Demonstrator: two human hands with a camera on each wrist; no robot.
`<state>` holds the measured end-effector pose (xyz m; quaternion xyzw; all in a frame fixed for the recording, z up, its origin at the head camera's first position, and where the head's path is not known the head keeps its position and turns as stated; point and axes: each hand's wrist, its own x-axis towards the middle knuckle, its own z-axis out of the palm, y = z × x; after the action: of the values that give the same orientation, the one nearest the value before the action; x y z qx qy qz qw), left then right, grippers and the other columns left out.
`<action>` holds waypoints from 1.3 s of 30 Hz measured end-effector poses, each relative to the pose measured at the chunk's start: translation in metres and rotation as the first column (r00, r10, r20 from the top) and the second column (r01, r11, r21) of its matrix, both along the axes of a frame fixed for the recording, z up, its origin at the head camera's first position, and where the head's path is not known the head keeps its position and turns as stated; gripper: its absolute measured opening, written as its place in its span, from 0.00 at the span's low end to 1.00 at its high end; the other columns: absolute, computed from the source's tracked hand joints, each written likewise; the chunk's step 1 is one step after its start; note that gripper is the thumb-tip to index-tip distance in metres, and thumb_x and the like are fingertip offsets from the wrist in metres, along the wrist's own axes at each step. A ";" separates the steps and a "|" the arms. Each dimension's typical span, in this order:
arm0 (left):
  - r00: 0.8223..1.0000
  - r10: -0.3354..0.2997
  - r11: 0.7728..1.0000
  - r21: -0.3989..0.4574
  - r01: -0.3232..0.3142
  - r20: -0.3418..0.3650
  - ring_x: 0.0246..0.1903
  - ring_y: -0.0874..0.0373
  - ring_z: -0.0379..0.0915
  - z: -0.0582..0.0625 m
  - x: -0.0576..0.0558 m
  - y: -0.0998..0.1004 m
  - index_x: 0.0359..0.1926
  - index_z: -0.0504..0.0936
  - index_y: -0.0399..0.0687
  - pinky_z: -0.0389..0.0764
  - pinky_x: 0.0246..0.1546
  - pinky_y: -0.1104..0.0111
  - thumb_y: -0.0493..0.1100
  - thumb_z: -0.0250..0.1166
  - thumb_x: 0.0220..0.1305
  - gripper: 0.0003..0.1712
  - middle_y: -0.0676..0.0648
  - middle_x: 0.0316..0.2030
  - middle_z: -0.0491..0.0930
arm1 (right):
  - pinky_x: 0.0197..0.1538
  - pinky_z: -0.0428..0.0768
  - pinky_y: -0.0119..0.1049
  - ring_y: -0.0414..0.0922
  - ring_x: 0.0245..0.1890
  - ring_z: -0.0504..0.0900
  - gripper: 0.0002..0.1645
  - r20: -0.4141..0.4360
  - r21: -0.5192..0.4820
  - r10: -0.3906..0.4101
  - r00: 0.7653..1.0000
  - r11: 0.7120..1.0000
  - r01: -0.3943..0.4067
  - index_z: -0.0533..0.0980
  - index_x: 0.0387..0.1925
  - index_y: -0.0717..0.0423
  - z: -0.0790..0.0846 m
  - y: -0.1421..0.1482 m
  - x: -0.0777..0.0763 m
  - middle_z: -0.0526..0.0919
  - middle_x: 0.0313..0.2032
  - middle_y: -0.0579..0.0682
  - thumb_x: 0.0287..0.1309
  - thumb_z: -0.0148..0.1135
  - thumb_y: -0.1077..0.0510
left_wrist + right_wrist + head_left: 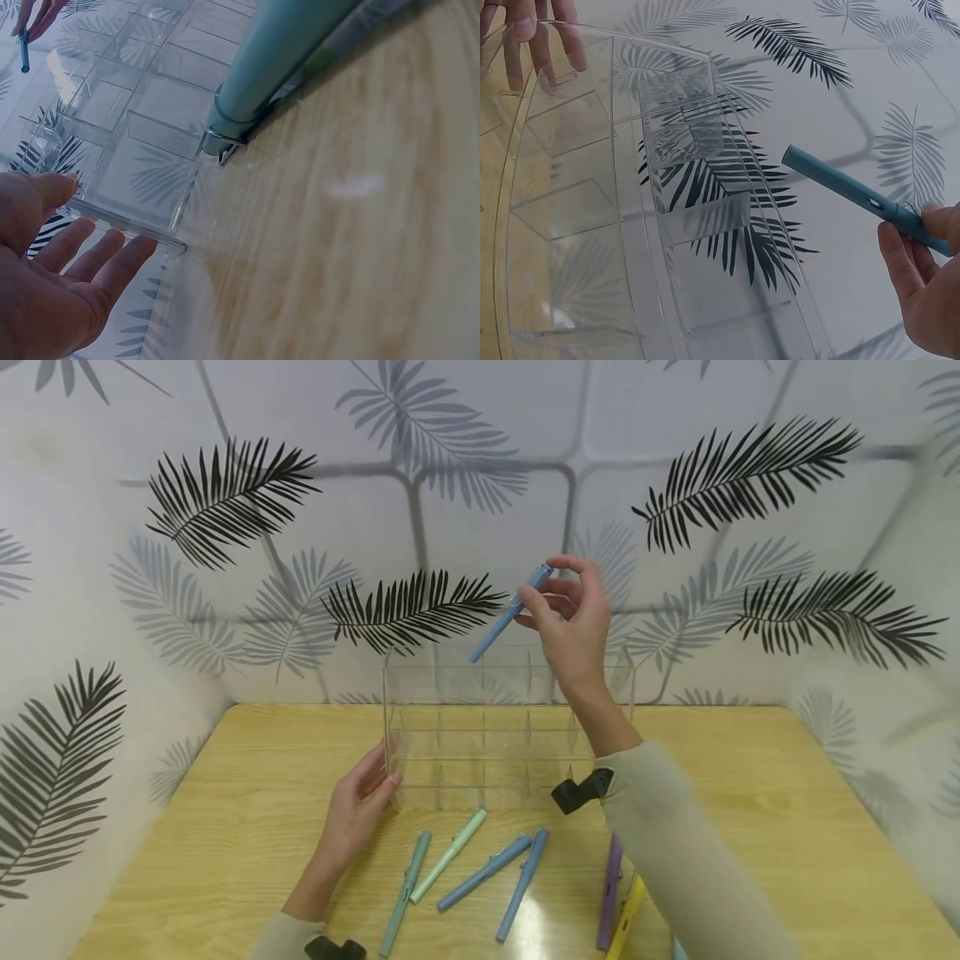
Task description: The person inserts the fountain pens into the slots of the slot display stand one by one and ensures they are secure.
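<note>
Slim blue capped pen [501, 625]: pinched in right hand [572, 622], near top of clear plastic compartmented organizer [483, 758], gripped at side by left hand [358, 803]. Likely placing; next probably calls for aligning lower end with organizer.

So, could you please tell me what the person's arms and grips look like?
The left sleeve and right sleeve are plain and pale grey-beige, each with a small black device at its end. The left grip and right grip are bare, with no gloves showing.
</note>
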<state>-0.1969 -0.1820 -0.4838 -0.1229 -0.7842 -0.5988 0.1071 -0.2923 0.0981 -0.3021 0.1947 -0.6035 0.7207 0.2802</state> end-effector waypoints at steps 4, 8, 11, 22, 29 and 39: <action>1.000 0.002 1.000 0.004 -0.002 0.001 0.68 0.35 0.67 0.000 0.000 0.000 0.74 0.65 0.34 0.72 0.66 0.58 0.33 0.62 0.73 0.32 0.33 0.71 0.66 | 0.40 0.90 0.43 0.51 0.34 0.87 0.22 -0.013 0.025 -0.022 1.000 0.999 0.023 0.72 0.55 0.67 0.000 -0.012 -0.009 0.83 0.39 0.63 0.62 0.69 0.69; 1.000 -0.007 1.000 0.010 0.007 0.009 0.68 0.36 0.67 -0.002 0.001 -0.001 0.75 0.65 0.34 0.71 0.67 0.57 0.35 0.62 0.75 0.32 0.33 0.71 0.66 | 0.40 0.90 0.42 0.53 0.33 0.87 0.21 0.004 0.070 -0.039 0.999 0.997 0.039 0.73 0.54 0.68 -0.005 -0.020 -0.016 0.83 0.38 0.64 0.62 0.70 0.68; 1.000 -0.017 1.000 0.015 0.017 0.020 0.68 0.36 0.66 -0.002 0.001 -0.001 0.75 0.64 0.35 0.71 0.67 0.57 0.36 0.61 0.75 0.32 0.33 0.71 0.66 | 0.39 0.90 0.41 0.54 0.32 0.87 0.20 0.035 0.100 -0.047 0.998 0.994 0.044 0.74 0.53 0.67 -0.010 -0.024 -0.017 0.84 0.38 0.63 0.62 0.70 0.67; 1.000 -0.018 1.000 0.017 0.018 0.005 0.69 0.36 0.66 -0.002 -0.001 -0.001 0.75 0.64 0.35 0.70 0.67 0.59 0.35 0.61 0.75 0.32 0.34 0.72 0.66 | 0.38 0.90 0.41 0.58 0.33 0.89 0.16 0.139 0.202 -0.063 0.988 0.979 0.034 0.76 0.48 0.68 -0.022 -0.024 -0.022 0.87 0.35 0.63 0.64 0.71 0.63; 1.000 -0.019 1.000 0.021 0.019 -0.002 0.68 0.36 0.66 -0.001 0.002 -0.002 0.75 0.64 0.35 0.70 0.67 0.57 0.35 0.61 0.75 0.31 0.34 0.71 0.66 | 0.37 0.90 0.39 0.63 0.34 0.89 0.14 0.171 0.282 -0.061 0.983 0.959 0.010 0.76 0.46 0.66 -0.023 -0.021 -0.020 0.88 0.35 0.64 0.65 0.70 0.62; 1.000 -0.015 1.000 0.023 0.015 0.006 0.68 0.36 0.67 -0.002 0.001 -0.002 0.75 0.64 0.35 0.71 0.67 0.55 0.35 0.62 0.75 0.32 0.33 0.71 0.67 | 0.38 0.90 0.40 0.58 0.35 0.90 0.16 0.205 0.342 -0.045 0.978 0.939 -0.029 0.74 0.42 0.66 -0.023 -0.011 -0.016 0.88 0.36 0.63 0.64 0.71 0.60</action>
<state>-0.1962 -0.1839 -0.4856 -0.1257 -0.7768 -0.6087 0.1014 -0.3087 0.0867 -0.3250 0.1611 -0.7466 0.6199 0.1798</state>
